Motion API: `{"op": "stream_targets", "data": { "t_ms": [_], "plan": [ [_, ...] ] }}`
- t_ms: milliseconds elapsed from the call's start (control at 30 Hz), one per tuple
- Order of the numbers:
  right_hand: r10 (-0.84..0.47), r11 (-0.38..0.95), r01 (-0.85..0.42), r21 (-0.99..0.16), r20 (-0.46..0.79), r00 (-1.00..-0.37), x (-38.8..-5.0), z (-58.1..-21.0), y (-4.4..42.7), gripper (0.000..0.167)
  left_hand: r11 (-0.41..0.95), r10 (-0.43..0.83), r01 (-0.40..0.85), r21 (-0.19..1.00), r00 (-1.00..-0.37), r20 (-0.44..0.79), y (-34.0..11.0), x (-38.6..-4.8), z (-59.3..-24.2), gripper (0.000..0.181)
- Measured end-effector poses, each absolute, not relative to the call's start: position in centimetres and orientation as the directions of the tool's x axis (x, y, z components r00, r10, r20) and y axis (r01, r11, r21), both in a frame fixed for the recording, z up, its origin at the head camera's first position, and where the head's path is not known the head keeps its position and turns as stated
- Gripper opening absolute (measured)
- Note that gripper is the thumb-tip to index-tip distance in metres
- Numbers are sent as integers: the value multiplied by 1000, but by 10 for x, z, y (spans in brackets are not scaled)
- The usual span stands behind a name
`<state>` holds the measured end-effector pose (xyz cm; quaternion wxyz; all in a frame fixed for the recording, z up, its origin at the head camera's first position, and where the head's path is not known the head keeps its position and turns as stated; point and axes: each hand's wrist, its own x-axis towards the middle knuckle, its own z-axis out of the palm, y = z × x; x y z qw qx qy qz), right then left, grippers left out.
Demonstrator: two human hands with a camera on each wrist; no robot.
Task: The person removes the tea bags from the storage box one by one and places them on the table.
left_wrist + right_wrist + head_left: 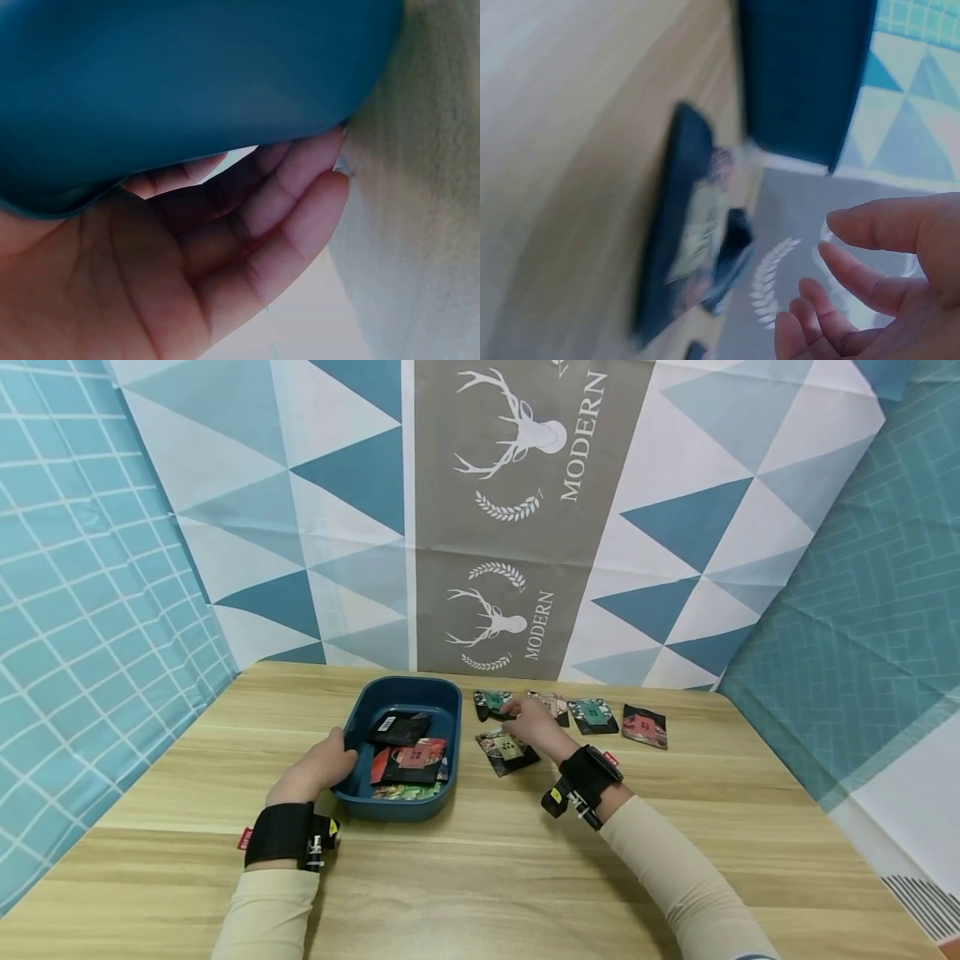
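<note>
My left hand (315, 768) grips the left side of a dark blue plastic bin (397, 810). In the left wrist view its fingers (277, 232) curl along the bin's outer wall, with the thumb hidden over the rim. Inside the bin lie a black packet with a barcode (400, 727), a red packet (412, 762) and green packaging (408, 792). Above the flat packets right of the bin is my right hand (536, 724), its fingers apart and holding nothing in the right wrist view. Nearest to it are a teal packet (492, 700) and a yellow-green packet (506, 750).
Farther right on the wooden table (450, 893) lie a pinkish packet (553, 704), partly behind the right hand, another teal packet (592, 716) and a red-labelled packet (645, 727). A patterned cloth (345, 527) hangs along the table's back edge.
</note>
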<state>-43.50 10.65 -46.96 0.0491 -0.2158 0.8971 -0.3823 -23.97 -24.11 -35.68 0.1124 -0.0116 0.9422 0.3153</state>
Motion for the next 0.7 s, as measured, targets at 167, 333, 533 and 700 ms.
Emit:
{"op": "stream_targets", "data": {
  "t_ms": [167,333,533,700],
  "plan": [
    [-448,622,-419,-661,139,-883,-441,-473,91,37,805,61,-80,588,-974,-217,-242,-238,-355,56],
    [-482,581,-466,-668,179,-858,-401,-436,71,29,800,76,-78,595,-970,-230,-241,-238,-357,59],
    [-537,618,-538,-573,192,-822,-341,-378,43,26,799,66,-92,595,-969,-238,-242,-239,-356,58],
    [-573,651,-572,-500,171,-802,-291,-339,23,29,806,58,-93,585,-970,-234,-242,-240,-356,57]
  ]
}}
